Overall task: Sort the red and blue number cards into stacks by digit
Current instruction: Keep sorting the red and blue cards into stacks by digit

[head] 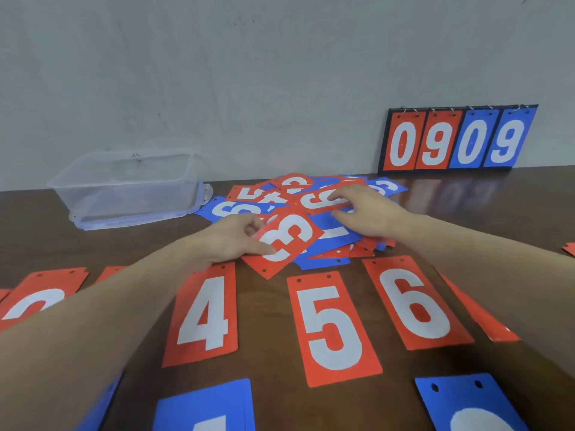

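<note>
1. Step in hand: pulling a card off the unsorted pile (311, 213) at mid-bench; sorting looks partly done.
2. Left hand (231, 239): thumb and fingers pinch the red 3 card (287, 236) by its left edge; card tilted, lying over the pile's near edge.
3. Right hand (367, 213): fingers spread and fairly straight, pressing on the pile, fingertips on a red card (320, 200) that reads 6 or 9; grips nothing that I can see.
4. Laid out near the person on the bench (264, 309): red 4 (203, 312), red 5 (333, 328), red 6 (415, 303); more red cards to the left, mostly hidden by the left arm; blue cards (205, 405) in the front row, digits cut off.
5. Next move, my read: the 3 goes left of the 4; that slot is hidden under the forearm, so can't confirm a 3 stack exists; needs the card lifted free without dragging neighbours.
6. Scoreboard (457, 140) showing 0909 against the wall; clear plastic box (130, 188) back left; both apart from the pile.
</note>
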`<act>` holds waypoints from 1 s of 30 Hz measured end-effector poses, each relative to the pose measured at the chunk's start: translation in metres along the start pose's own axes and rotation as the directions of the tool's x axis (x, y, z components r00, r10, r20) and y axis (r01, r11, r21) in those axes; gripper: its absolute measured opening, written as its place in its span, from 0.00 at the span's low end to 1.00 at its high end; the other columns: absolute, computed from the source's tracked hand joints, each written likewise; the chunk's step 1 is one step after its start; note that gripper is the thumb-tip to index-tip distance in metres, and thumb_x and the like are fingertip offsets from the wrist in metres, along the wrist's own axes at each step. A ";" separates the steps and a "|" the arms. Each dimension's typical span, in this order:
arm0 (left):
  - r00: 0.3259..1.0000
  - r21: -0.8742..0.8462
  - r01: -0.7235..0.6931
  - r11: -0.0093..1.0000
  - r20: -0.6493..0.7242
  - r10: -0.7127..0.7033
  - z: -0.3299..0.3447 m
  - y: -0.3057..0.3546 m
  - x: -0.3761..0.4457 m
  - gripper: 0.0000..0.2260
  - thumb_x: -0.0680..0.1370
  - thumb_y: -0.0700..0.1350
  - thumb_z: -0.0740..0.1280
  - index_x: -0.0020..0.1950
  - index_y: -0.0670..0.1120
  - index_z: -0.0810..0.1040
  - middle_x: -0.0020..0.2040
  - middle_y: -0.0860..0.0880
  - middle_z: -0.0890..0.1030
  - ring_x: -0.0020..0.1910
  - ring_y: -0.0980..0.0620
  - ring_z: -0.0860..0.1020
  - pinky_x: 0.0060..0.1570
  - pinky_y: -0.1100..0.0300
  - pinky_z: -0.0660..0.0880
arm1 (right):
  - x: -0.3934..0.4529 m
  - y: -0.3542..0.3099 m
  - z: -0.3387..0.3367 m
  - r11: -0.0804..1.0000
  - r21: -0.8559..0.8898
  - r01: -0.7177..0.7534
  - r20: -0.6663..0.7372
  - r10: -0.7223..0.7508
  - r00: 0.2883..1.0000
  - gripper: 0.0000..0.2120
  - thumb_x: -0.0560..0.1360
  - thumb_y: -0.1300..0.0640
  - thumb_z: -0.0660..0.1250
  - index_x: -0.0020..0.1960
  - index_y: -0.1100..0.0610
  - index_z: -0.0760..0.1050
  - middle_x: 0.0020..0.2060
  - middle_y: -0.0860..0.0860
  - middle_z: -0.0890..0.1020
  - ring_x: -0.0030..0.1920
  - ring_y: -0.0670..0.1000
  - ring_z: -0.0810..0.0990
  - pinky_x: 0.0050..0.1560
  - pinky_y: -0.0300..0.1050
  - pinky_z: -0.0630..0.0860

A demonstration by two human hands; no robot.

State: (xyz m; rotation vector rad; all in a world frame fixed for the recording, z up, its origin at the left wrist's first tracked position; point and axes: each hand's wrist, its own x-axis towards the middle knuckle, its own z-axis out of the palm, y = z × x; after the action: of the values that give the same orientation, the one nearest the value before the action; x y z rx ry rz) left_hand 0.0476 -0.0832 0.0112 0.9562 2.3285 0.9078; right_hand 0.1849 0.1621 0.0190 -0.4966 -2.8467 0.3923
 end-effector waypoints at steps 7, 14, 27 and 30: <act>0.999 -0.375 0.025 0.927 -0.018 -0.034 -0.008 -0.015 0.000 0.09 0.77 0.46 0.74 0.56 0.50 0.80 0.50 0.53 0.87 0.50 0.53 0.85 0.60 0.55 0.78 | 0.036 -0.005 0.011 0.965 -0.006 -0.263 0.018 0.263 0.965 0.35 0.76 0.30 0.60 0.75 0.51 0.68 0.72 0.52 0.74 0.70 0.56 0.72 0.66 0.54 0.71; 0.998 -0.320 0.018 0.947 -0.050 -0.036 -0.006 -0.019 0.002 0.09 0.79 0.47 0.71 0.58 0.52 0.81 0.52 0.55 0.86 0.51 0.55 0.85 0.62 0.54 0.77 | 0.042 -0.015 0.017 0.940 -0.170 -0.297 0.066 0.312 0.948 0.40 0.72 0.26 0.60 0.77 0.46 0.61 0.71 0.50 0.74 0.68 0.57 0.74 0.69 0.58 0.69; 0.997 -0.293 0.027 0.956 -0.065 -0.048 -0.003 -0.015 -0.003 0.12 0.80 0.49 0.68 0.64 0.53 0.79 0.56 0.56 0.84 0.53 0.57 0.83 0.61 0.56 0.77 | 0.027 -0.023 0.006 0.971 0.222 -0.088 -0.217 0.138 0.966 0.32 0.71 0.49 0.75 0.70 0.48 0.64 0.59 0.52 0.77 0.55 0.55 0.78 0.53 0.55 0.79; 0.996 -0.275 0.029 0.961 -0.074 -0.051 -0.003 -0.014 -0.004 0.13 0.81 0.51 0.68 0.65 0.53 0.78 0.57 0.55 0.84 0.54 0.56 0.83 0.60 0.57 0.78 | 0.026 -0.025 -0.006 0.974 0.165 -0.156 -0.172 0.184 0.968 0.25 0.74 0.42 0.72 0.64 0.54 0.71 0.51 0.49 0.76 0.49 0.52 0.77 0.42 0.46 0.75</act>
State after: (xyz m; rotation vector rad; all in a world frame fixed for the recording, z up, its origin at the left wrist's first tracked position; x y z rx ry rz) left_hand 0.0420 -0.0945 0.0037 0.7670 2.2022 1.2339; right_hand 0.1555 0.1500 0.0365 -0.7108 -2.5790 0.5550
